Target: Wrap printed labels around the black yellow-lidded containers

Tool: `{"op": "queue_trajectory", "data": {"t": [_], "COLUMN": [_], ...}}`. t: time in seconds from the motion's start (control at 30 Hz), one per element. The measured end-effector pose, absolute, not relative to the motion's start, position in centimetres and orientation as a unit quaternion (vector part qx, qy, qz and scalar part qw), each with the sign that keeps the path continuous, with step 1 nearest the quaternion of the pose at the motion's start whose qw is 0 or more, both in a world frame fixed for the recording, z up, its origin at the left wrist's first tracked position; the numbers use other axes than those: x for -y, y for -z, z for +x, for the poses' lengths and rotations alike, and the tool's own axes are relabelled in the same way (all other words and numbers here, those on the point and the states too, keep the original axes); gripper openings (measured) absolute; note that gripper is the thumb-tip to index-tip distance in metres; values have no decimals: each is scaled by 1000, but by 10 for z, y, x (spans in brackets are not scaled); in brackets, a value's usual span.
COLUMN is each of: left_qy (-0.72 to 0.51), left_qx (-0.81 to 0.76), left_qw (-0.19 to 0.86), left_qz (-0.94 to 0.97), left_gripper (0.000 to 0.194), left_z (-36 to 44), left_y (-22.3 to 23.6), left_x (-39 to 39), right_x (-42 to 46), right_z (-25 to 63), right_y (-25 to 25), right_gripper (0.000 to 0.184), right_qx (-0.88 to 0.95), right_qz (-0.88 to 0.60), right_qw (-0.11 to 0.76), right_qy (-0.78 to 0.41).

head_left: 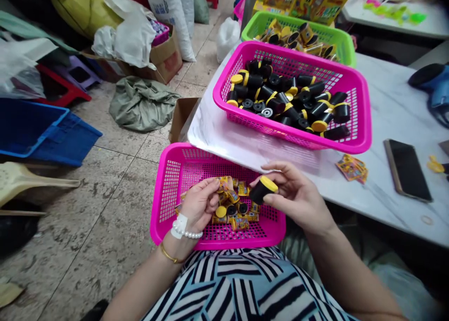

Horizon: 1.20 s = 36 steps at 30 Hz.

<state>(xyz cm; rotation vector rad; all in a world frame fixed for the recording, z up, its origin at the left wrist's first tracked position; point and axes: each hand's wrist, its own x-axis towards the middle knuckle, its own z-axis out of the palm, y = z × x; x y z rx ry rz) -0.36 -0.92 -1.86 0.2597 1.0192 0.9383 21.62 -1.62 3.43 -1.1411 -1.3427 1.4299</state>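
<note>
My right hand [296, 195] grips a small black cylinder with a yellow cap [264, 189], held over a pink basket [171, 181] on my lap. My left hand [199, 202] is closed in a pinch on a yellow printed sticker [226, 184] just left of the cylinder. Several labelled cylinders [233, 213] lie in the lap basket. On the marble table [393, 110] a second pink basket [363, 124] holds several bare black and yellow cylinders [291, 101].
A green basket [261, 22] with labelled cylinders stands behind the pink one. A stack of stickers [352, 167] and a phone [407, 169] lie on the table at right. Blue crates [42, 131], bags, a cardboard box [164, 54] and stools crowd the floor at left.
</note>
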Motion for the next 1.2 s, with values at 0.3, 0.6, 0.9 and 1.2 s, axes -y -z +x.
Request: {"op": "queue_trajectory", "data": {"t": [0.3,0.6,0.9,1.2], "left_qy": [-426,-459,-446,-436], "left_qx": [-413,-363,-437,-419], "left_qw": [800,810,769,789], "left_qz": [88,21,140,106], "left_gripper": [35,23,29,27], "left_z": [10,8,1,2], "left_y": [4,10,16,21], "left_x": [8,5,9,11], "right_x": [10,16,11,15], "right_z": [187,183,179,170], "right_y": [-14,-10,-8,-3], "right_gripper": [35,29,29,25], "right_qx": [515,600,589,517], "right_qz": [-446,-486,-472,-483], "right_qw": [507,464,446,469], "right_qy": [-528,-434,-481,-530]}}
